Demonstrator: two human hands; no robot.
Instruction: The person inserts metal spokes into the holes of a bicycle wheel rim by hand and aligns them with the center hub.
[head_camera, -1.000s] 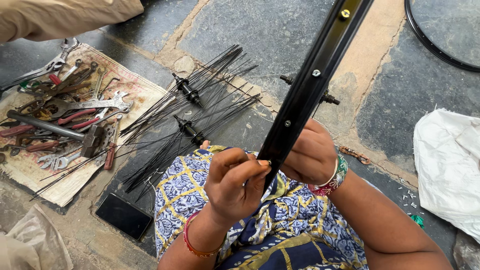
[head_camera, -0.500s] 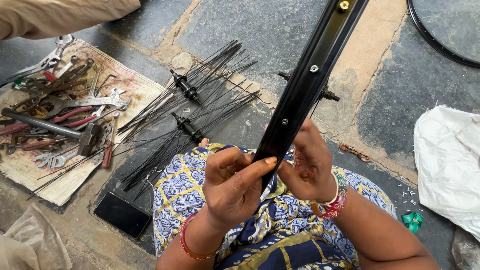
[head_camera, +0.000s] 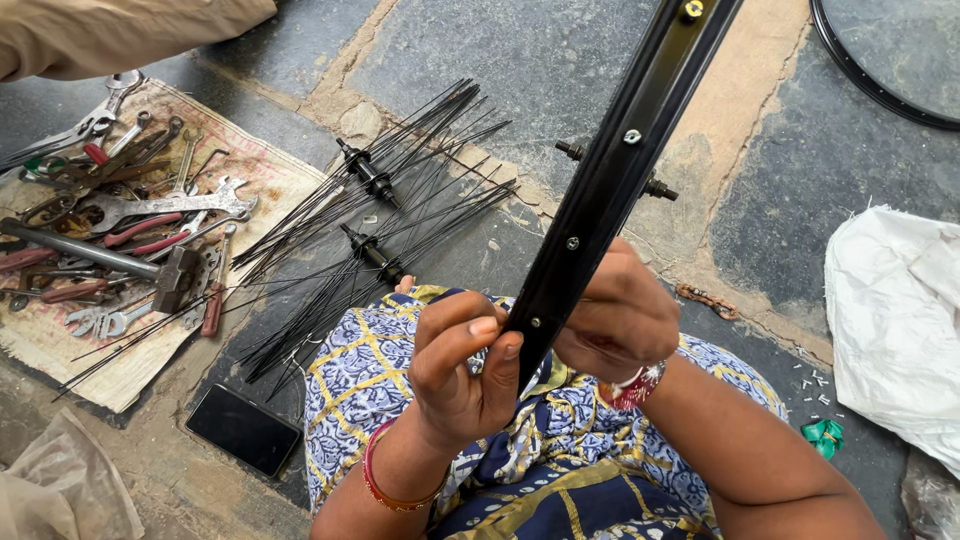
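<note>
A person sitting on a stone floor (head_camera: 560, 60) holds a black bicycle wheel rim (head_camera: 610, 190) that rises diagonally from the lap, over a blue and yellow patterned garment (head_camera: 570, 440), toward the top right edge of the view. The left hand (head_camera: 462, 372) is closed in a pinch, thumb and fingertips meeting on the rim's left edge near its lowest visible spoke hole. The right hand (head_camera: 618, 318) curls around the rim from the right at about the same level; its fingers are partly hidden, so what they press on cannot be seen. The rim looks like a stiff, light metal channel with smooth painted sides, likely slippery, so the firmest hold would be across its two side walls near the small nipples (head_camera: 631, 136) seated in the holes. A long hoop held low may swing at its far end. On the floor just beyond the knees lie two hubs (head_camera: 372, 180) with fans of thin black spokes (head_camera: 440, 130), easily bent. To the left, a worn sack (head_camera: 250, 165) carries spanners, pliers and a hammer (head_camera: 140, 262). A dark phone (head_camera: 243, 430) lies near the left knee, a white bag (head_camera: 895, 330) to the right, and another rim (head_camera: 880, 85) at top right.
</note>
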